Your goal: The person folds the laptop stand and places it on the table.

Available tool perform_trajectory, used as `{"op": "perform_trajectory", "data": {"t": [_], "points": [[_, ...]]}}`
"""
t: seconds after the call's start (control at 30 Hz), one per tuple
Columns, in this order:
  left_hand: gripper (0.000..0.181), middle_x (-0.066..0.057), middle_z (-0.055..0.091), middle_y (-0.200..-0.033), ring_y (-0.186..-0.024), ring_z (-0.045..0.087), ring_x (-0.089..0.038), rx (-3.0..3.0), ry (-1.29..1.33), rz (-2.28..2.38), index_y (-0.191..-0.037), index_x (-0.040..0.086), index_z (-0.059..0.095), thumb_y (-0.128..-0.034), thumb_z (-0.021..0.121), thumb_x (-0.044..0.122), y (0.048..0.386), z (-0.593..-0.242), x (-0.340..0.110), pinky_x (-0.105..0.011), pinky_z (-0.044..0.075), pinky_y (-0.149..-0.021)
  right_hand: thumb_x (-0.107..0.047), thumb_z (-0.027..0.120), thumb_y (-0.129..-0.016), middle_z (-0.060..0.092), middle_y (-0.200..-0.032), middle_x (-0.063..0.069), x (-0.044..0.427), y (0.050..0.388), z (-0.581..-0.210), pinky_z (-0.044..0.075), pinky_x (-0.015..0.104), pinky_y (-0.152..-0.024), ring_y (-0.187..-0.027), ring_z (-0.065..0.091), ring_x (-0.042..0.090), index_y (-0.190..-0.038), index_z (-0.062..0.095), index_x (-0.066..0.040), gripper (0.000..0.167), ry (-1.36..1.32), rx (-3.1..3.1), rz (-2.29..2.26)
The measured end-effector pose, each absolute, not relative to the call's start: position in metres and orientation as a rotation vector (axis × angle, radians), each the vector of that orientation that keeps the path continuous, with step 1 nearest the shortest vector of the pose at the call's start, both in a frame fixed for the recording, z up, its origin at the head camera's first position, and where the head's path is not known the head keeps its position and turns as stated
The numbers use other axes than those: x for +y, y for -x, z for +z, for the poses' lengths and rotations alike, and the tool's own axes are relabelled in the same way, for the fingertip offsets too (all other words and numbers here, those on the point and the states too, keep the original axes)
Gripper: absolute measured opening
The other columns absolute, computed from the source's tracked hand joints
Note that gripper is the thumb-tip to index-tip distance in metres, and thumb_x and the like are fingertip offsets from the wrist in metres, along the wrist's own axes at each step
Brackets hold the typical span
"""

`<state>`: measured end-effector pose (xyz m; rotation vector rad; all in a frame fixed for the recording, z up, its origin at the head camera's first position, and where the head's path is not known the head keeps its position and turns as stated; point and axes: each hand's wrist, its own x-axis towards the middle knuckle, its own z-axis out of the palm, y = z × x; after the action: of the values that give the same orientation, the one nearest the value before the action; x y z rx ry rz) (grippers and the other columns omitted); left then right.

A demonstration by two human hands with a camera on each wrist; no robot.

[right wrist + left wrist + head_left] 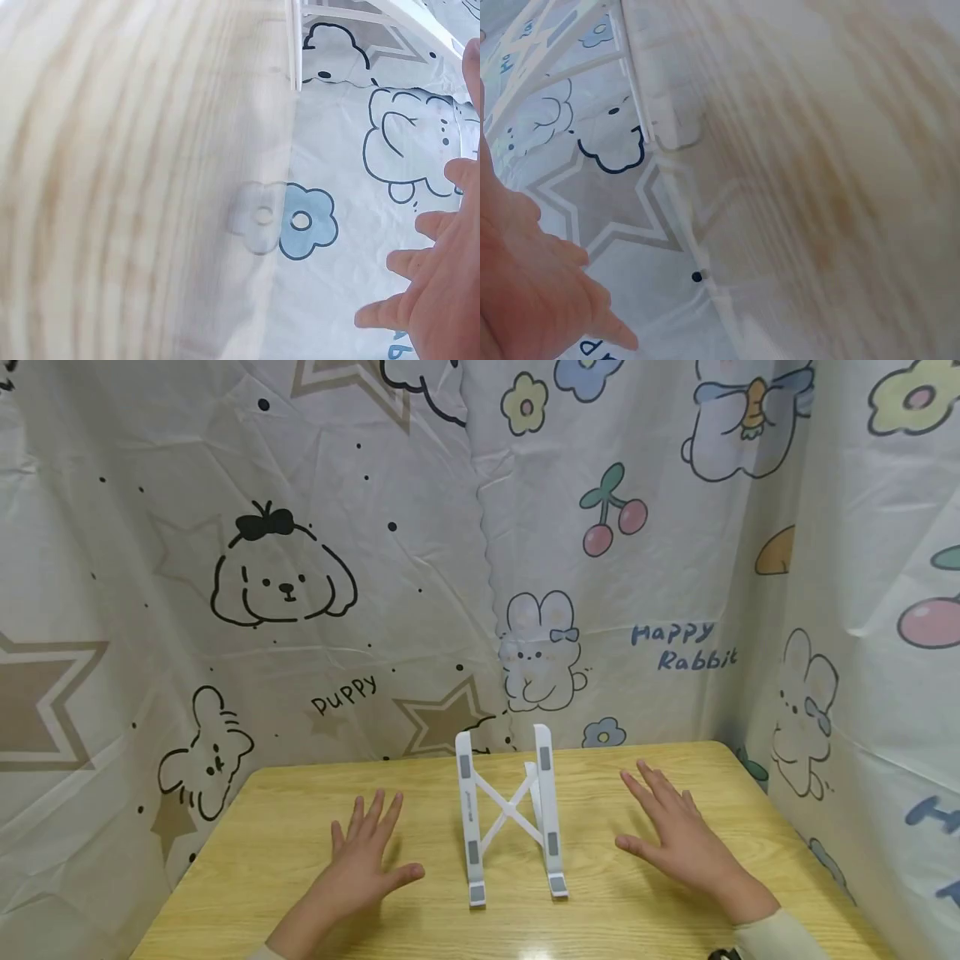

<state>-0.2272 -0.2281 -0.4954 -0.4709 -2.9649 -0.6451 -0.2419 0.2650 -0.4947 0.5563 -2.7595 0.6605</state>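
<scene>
Pale sleeve (780, 939) on the right arm comes nearest, something dark (723, 954) at its edge. Past it, the right hand (678, 843) hovers over the surface (607, 918), fingers spread and holding nothing. Opposite, the left hand (360, 864) is spread just as wide, also empty. Between the two, touching neither, a white stand (550, 810) sits upright on the surface, its two rails (471, 818) joined by a crossed brace (510, 808). Unfolding it looks finished to me; whether any adjusting is left, I cannot tell. Behind everything hangs printed cloth (427, 610).
</scene>
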Motion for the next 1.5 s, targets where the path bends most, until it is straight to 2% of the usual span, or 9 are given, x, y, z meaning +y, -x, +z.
{"op": "perform_trajectory", "data": {"t": [0.17,0.3,0.47,0.57,0.67,0.87,1.17,1.3,1.5], "points": [[0.113,-0.016,0.001,-0.172,-0.155,-0.007,-0.048,-2.954,0.461,-0.802,-0.166,0.026,0.001,-0.0863,0.074,0.060,0.229,-0.494,-0.224,-0.084,-0.003,-0.110,-0.048,0.076,-0.090,0.024,-0.168,0.013,0.266,0.245,-0.497,0.030,0.076,-0.110,-0.149,0.027,0.048,-0.163,0.027,-0.023,0.091,-0.569,-2.686,0.781],[0.115,-0.015,0.002,-0.172,-0.155,-0.003,-0.047,-2.930,0.460,-0.907,-0.166,0.023,0.000,-0.0863,0.075,0.058,0.230,-0.493,-0.221,-0.082,0.001,-0.112,-0.042,0.078,-0.090,0.030,-0.166,0.014,0.263,0.245,-0.499,0.035,0.076,-0.106,-0.147,0.032,0.048,-0.163,0.027,-0.026,0.091,-0.576,-2.635,0.917],[0.108,-0.018,0.018,-0.169,-0.153,0.017,-0.048,-2.862,0.427,-1.113,-0.166,0.020,0.013,-0.0869,0.075,0.059,0.232,-0.490,-0.215,-0.076,0.021,-0.115,-0.041,0.076,-0.092,0.037,-0.161,0.014,0.259,0.247,-0.496,0.039,0.073,-0.106,-0.143,0.039,0.044,-0.161,0.032,-0.025,0.084,-0.559,-2.616,1.091],[0.100,-0.018,0.028,-0.166,-0.150,0.029,-0.046,-2.797,0.388,-1.275,-0.164,0.020,0.022,-0.0876,0.076,0.055,0.233,-0.488,-0.211,-0.071,0.031,-0.115,-0.038,0.075,-0.094,0.043,-0.158,0.013,0.256,0.248,-0.494,0.044,0.066,-0.107,-0.139,0.046,0.041,-0.158,0.037,-0.019,0.077,-0.557,-2.605,1.212],[0.093,-0.016,0.034,-0.163,-0.149,0.033,-0.043,-2.733,0.367,-1.437,-0.163,0.017,0.026,-0.0899,0.078,0.045,0.234,-0.488,-0.206,-0.070,0.033,-0.114,-0.032,0.074,-0.095,0.050,-0.153,0.014,0.252,0.248,-0.493,0.049,0.059,-0.105,-0.135,0.052,0.039,-0.155,0.042,-0.013,0.071,-0.572,-2.580,1.327],[0.085,-0.015,0.042,-0.159,-0.145,0.040,-0.042,-2.631,0.301,-1.684,-0.160,0.019,0.033,-0.0900,0.081,0.031,0.234,-0.494,-0.195,-0.061,0.044,-0.111,-0.029,0.075,-0.095,0.059,-0.143,0.009,0.245,0.248,-0.496,0.056,0.042,-0.101,-0.127,0.059,0.032,-0.149,0.049,-0.019,0.061,-0.577,-2.544,1.489],[0.074,-0.023,0.052,-0.146,-0.135,0.050,-0.045,-2.450,0.318,-1.918,-0.152,0.005,0.044,-0.0884,0.081,0.012,0.240,-0.499,-0.182,-0.040,0.057,-0.099,-0.015,0.075,-0.094,0.057,-0.141,0.022,0.229,0.253,-0.500,0.056,0.025,-0.096,-0.125,0.058,0.042,-0.148,0.049,-0.009,0.060,-0.662,-2.455,1.753],[0.069,-0.024,0.055,-0.142,-0.132,0.053,-0.043,-2.441,0.332,-1.968,-0.149,0.003,0.046,-0.0893,0.080,0.012,0.243,-0.501,-0.177,-0.034,0.057,-0.099,-0.012,0.074,-0.094,0.056,-0.141,0.025,0.223,0.253,-0.501,0.056,0.023,-0.094,-0.124,0.059,0.045,-0.147,0.049,-0.005,0.059,-0.664,-2.463,1.789],[0.066,-0.026,0.055,-0.141,-0.130,0.055,-0.041,-2.411,0.312,-2.064,-0.147,0.002,0.047,-0.0905,0.079,0.014,0.244,-0.502,-0.173,-0.033,0.057,-0.097,-0.008,0.073,-0.095,0.054,-0.141,0.029,0.215,0.255,-0.502,0.057,0.024,-0.091,-0.124,0.060,0.044,-0.145,0.051,-0.005,0.055,-0.629,-2.498,1.839]]}}
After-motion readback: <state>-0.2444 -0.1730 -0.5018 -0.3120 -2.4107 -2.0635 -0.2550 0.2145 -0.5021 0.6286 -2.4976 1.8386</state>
